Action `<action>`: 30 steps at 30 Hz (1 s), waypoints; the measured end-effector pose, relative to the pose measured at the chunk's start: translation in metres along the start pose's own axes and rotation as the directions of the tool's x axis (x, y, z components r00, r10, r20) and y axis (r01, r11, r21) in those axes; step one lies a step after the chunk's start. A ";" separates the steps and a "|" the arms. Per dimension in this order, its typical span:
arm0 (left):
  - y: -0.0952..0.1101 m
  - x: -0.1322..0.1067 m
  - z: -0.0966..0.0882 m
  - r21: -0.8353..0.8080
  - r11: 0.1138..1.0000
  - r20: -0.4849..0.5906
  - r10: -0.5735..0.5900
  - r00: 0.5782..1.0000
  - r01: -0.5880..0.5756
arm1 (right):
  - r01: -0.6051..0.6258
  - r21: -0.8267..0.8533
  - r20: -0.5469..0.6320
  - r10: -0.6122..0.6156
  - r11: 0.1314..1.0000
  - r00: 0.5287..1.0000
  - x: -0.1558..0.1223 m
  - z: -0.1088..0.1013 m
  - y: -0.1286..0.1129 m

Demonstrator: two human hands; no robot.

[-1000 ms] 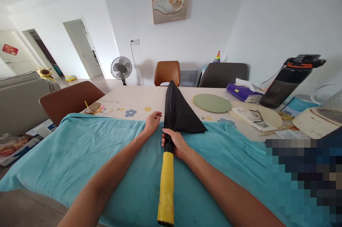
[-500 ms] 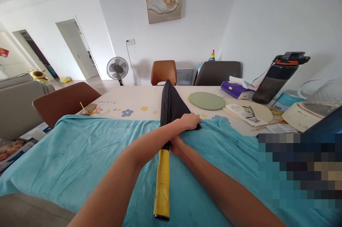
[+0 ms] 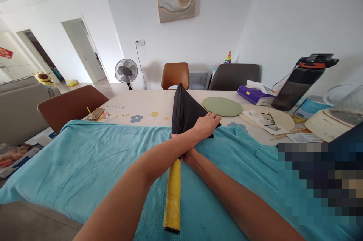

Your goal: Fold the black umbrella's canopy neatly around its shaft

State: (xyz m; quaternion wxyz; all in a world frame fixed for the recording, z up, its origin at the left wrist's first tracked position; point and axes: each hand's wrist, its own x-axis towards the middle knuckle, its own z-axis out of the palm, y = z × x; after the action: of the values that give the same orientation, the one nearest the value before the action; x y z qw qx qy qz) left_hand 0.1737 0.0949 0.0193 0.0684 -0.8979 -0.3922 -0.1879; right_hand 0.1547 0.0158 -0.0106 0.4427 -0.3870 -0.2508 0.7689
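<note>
A black umbrella with a yellow handle lies lengthwise on a turquoise blanket spread over the table. My left hand reaches across my right arm and rests on the loose black fabric at its right corner, fingers curled on the cloth. My right hand is mostly hidden under my left forearm; it grips the umbrella's shaft just above the yellow handle.
Beyond the blanket the table holds a green round mat, a purple tissue box, glasses on paper, a dark water bottle and plates. Brown chairs stand left and at the far end. A fan stands by the wall.
My left hand moved from the left side of the umbrella across my right arm to the fabric's right corner. My right hand kept its grip on the shaft.
</note>
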 end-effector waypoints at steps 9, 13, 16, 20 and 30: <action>-0.020 -0.001 -0.029 -0.461 0.828 -0.236 -0.461 0.856 0.319 | 0.017 0.028 0.088 -0.019 0.999 0.996 0.000 0.006 0.003; -0.063 -0.016 -0.057 -0.592 0.745 -0.399 -0.604 0.690 0.309 | -0.025 0.036 0.080 0.022 0.999 0.997 0.004 0.007 0.003; -0.102 -0.045 -0.072 -0.604 0.724 -0.424 -0.645 0.635 0.333 | -0.081 0.058 0.060 0.078 0.995 0.995 0.004 0.008 0.000; -0.142 -0.095 -0.074 -0.658 0.577 -0.283 -0.785 0.552 0.483 | -0.096 0.071 0.050 0.093 0.993 0.994 0.002 0.008 -0.002; -0.177 -0.150 -0.050 -0.537 0.461 -0.098 -0.866 0.490 0.706 | -0.098 0.107 0.042 0.094 0.989 0.995 0.001 0.008 -0.004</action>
State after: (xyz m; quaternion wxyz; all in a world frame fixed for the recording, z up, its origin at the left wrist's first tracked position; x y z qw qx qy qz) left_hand -0.0627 0.1005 0.0021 -0.1565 -0.5457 -0.6967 -0.4386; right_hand 0.1499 0.0186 -0.0040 0.4210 -0.3597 -0.1976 0.8089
